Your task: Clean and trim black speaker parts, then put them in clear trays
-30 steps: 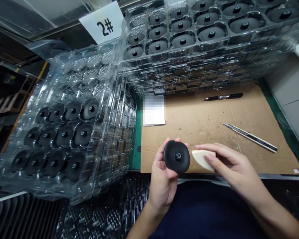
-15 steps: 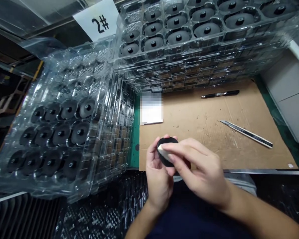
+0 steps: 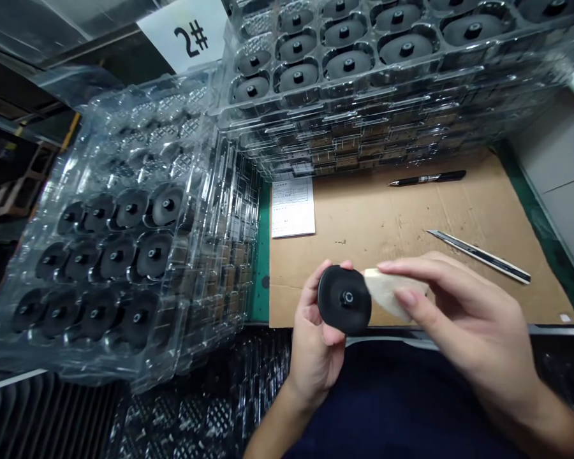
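My left hand [image 3: 316, 341] holds a black rounded-square disc [image 3: 344, 299] between fingers and thumb, its central stud facing up. My right hand [image 3: 463, 312] pinches a cream foam wedge [image 3: 390, 291] between thumb and fingers. The wedge's tip is at the disc's right edge, touching it or very nearly so. The left hand's palm is hidden behind the disc.
Transparent blister trays [image 3: 349, 121] of black discs are stacked ahead and at left [image 3: 138, 255]. On the cardboard sheet [image 3: 402, 217] lie a black pen [image 3: 428, 178], a utility knife [image 3: 478, 257] and a printed paper [image 3: 293, 207]. A "2#" sign [image 3: 184, 35] stands behind.
My right hand has moved back to the right, taking the foam wedge off the disc's face. The disc's stud shows again, and the disc faces up more squarely in my left hand.
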### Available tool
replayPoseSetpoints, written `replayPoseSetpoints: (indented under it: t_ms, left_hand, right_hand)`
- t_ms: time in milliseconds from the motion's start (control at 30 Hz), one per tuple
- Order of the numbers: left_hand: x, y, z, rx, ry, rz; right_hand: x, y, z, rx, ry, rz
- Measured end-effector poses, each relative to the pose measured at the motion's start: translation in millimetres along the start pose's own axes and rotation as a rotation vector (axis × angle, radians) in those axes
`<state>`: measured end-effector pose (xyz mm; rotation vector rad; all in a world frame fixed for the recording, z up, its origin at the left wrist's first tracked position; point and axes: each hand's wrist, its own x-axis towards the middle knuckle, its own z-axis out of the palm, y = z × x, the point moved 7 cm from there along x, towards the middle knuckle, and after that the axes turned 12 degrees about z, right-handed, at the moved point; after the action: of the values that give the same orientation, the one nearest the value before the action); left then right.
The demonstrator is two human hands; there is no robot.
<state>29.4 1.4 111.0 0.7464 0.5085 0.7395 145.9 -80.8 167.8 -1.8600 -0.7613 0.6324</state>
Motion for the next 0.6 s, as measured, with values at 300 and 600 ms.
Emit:
replayPoseSetpoints:
  t_ms: [300, 600]
  left_hand:
    - [0.2, 2.9, -8.7, 0.003, 0.065, -0.018]
    - [-1.4, -7.7, -11.0, -0.002, 0.052, -0.162]
  right_hand:
    - [10.4, -44.2, 40.8, -0.034, -0.280, -0.291]
    - [-6.3, -23.1, 16.6, -0.232, -0.114, -0.346]
